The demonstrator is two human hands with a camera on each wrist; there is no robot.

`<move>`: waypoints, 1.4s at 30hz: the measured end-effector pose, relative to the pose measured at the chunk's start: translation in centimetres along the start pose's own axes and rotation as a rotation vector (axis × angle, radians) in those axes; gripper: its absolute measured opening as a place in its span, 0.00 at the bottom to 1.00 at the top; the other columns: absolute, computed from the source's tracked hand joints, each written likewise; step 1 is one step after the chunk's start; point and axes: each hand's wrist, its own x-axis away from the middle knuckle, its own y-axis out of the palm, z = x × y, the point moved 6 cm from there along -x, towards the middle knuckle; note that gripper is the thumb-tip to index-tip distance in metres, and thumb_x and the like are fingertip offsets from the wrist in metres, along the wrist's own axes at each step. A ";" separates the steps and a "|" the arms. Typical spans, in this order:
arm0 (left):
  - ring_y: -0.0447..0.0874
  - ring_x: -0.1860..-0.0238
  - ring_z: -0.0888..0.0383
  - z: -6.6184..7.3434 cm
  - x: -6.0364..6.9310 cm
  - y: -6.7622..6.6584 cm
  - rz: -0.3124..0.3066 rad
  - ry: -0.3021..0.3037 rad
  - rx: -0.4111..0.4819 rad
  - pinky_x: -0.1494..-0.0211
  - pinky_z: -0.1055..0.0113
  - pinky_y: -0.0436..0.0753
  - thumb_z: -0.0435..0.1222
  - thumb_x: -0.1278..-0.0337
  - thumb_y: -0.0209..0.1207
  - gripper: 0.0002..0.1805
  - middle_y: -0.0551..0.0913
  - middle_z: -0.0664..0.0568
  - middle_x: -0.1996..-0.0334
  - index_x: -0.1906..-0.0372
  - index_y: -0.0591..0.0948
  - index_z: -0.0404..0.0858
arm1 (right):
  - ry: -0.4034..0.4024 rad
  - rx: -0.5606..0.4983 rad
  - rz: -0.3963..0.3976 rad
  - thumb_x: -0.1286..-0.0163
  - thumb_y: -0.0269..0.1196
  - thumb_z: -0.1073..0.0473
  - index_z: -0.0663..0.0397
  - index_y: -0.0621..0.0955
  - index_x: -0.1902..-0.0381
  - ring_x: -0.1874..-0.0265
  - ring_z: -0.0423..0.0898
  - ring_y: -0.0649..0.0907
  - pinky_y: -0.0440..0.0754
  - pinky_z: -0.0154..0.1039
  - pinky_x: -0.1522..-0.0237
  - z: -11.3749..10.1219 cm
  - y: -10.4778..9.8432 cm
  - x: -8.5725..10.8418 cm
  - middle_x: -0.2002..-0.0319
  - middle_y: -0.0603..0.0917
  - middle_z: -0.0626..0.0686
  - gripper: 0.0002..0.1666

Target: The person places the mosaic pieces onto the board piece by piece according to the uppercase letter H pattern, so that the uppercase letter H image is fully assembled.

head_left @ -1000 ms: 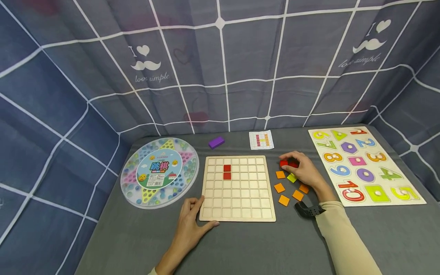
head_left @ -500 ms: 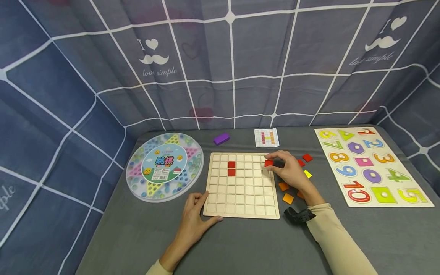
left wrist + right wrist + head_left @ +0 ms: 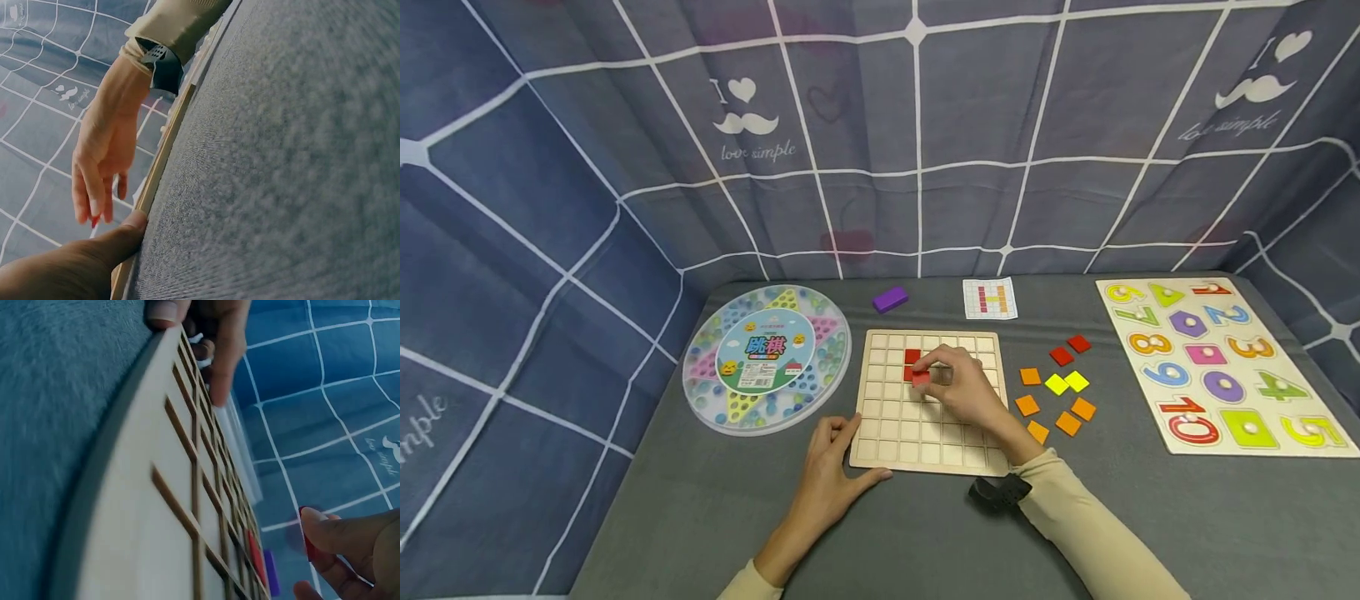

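Observation:
My right hand pinches a small red square tile between thumb and fingertips, just over the wooden grid board. In the right wrist view the red tile shows at the thumb tip. Two red tiles sit in the board's upper-left part, one above the other; the hand and held tile partly cover them. At the board's near-left corner, my left hand rests with its thumb along the front edge and its index fingertip at the left edge. The left wrist view shows the thumb pressing the board's edge.
Right of the board lie loose red tiles, yellow tiles and several orange tiles. Behind it are a pattern card and a purple block. A round game box stands left, a number puzzle far right.
My right hand has moved left from the loose tiles onto the board, carrying a red tile. My left hand stays at the board's corner. The head view has shifted slightly.

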 end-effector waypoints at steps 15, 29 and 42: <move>0.68 0.55 0.58 0.1 0.1 0.0 0.002 -0.004 -0.005 0.51 0.58 0.75 0.52 0.68 0.78 0.50 0.71 0.48 0.51 0.35 0.75 0.34 | 0.009 0.043 0.015 0.46 0.75 0.60 0.44 0.87 0.62 0.46 0.51 0.74 0.57 0.55 0.40 1.7 2.4 0.2 0.59 0.86 0.44 0.13; 0.68 0.55 0.58 0.0 0.1 0.0 0.003 -0.003 0.000 0.50 0.58 0.74 0.53 0.67 0.78 0.50 0.71 0.48 0.51 0.34 0.74 0.34 | -0.018 0.084 0.025 0.46 0.76 0.60 0.44 0.86 0.61 0.47 0.50 0.72 0.53 0.53 0.45 1.9 2.9 0.3 0.56 0.85 0.44 0.14; 0.69 0.55 0.57 0.1 0.0 -0.1 0.007 0.003 -0.007 0.51 0.58 0.73 0.52 0.68 0.78 0.50 0.71 0.47 0.51 0.35 0.75 0.34 | -0.029 0.084 0.024 0.45 0.75 0.61 0.42 0.86 0.60 0.46 0.50 0.72 0.53 0.53 0.44 2.1 2.9 0.4 0.55 0.85 0.44 0.14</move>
